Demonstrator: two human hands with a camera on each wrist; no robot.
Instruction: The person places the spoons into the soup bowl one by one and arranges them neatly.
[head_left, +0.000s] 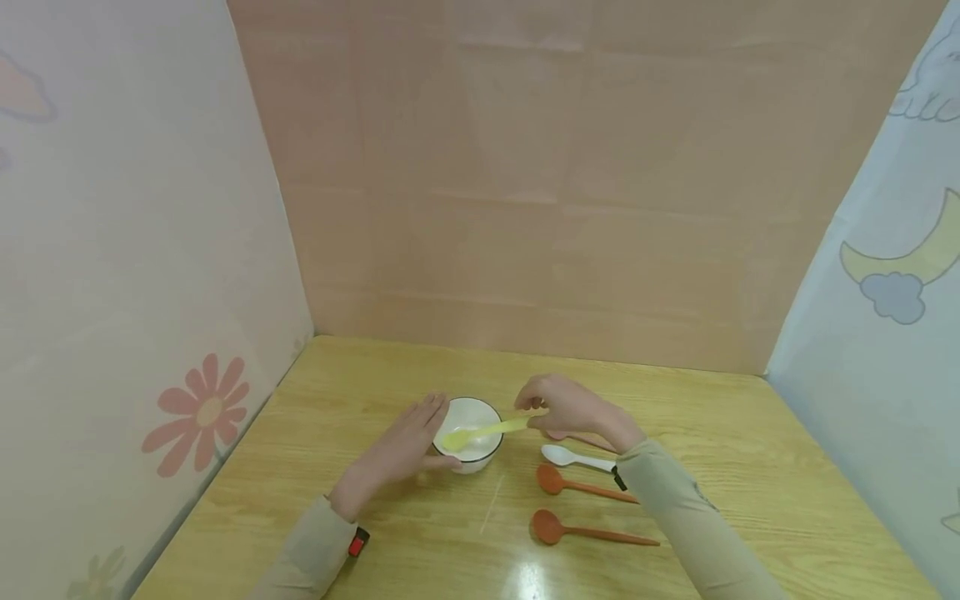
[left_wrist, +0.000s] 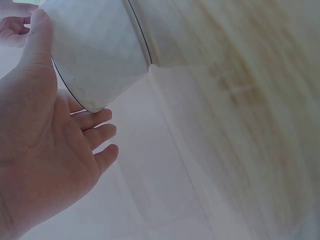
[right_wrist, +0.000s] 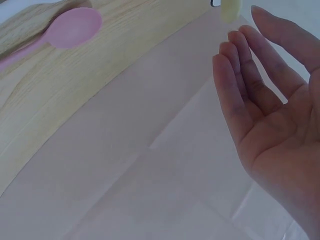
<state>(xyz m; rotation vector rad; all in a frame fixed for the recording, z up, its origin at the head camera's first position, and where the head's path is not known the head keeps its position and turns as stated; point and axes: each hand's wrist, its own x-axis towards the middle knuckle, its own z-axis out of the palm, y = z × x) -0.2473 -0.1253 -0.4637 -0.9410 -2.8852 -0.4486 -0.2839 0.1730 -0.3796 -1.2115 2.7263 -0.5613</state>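
A white bowl (head_left: 474, 410) with a dark rim sits on the table, and a yellow spoon (head_left: 491, 430) lies in it with its handle over the right side. My left hand (head_left: 405, 442) holds the bowl from the left, thumb at the near side and fingers around the far side. The left wrist view shows the bowl (left_wrist: 100, 50) between thumb and fingers of that hand (left_wrist: 50, 135). At the spoon's handle end is my right hand (head_left: 573, 407). Its thumb and fingertips stand apart in the right wrist view, with the yellow handle (right_wrist: 230, 10) just beyond them.
Right of the bowl lie a pink spoon (head_left: 588, 439), partly under the right hand, a white spoon (head_left: 558, 455), and two orange-red spoons (head_left: 551, 480) nearer the front. Patterned panels (head_left: 210, 250) flank the wooden table (head_left: 420, 542); a brownish panel (head_left: 525, 167) closes the back.
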